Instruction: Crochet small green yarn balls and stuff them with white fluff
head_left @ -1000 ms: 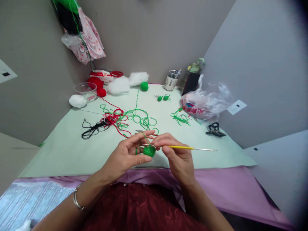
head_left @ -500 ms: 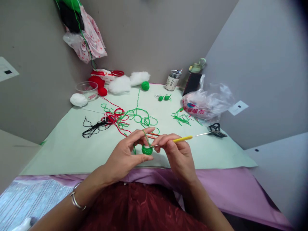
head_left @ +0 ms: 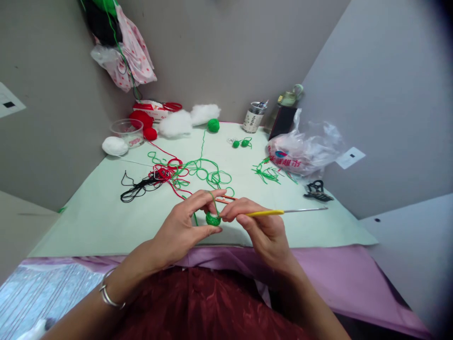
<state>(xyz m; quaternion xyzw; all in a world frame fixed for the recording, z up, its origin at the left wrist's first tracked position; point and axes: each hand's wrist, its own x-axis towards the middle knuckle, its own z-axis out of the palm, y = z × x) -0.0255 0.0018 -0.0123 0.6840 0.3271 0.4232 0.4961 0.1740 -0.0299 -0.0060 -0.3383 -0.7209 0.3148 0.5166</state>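
Observation:
Near the table's front edge, my left hand pinches a small green crocheted piece between thumb and fingers. White shows at the top of this piece, and a green strand runs from it up over my left index finger. My right hand grips a crochet hook with a yellow handle. One metal end points right, over the table; the other end is at the green piece, mostly hidden by my right fingers. Just beyond my hands lies an orange tool, partly covered.
Loose green yarn, red yarn and black yarn lie beyond my left hand. White stuffing and a pen cup stand at the back. At the right are a plastic bag and black claw clip.
The green piece and my left fingertips have shifted slightly left. My right hand has turned the hook flatter, and its far metal end now reaches further right, below the claw clip.

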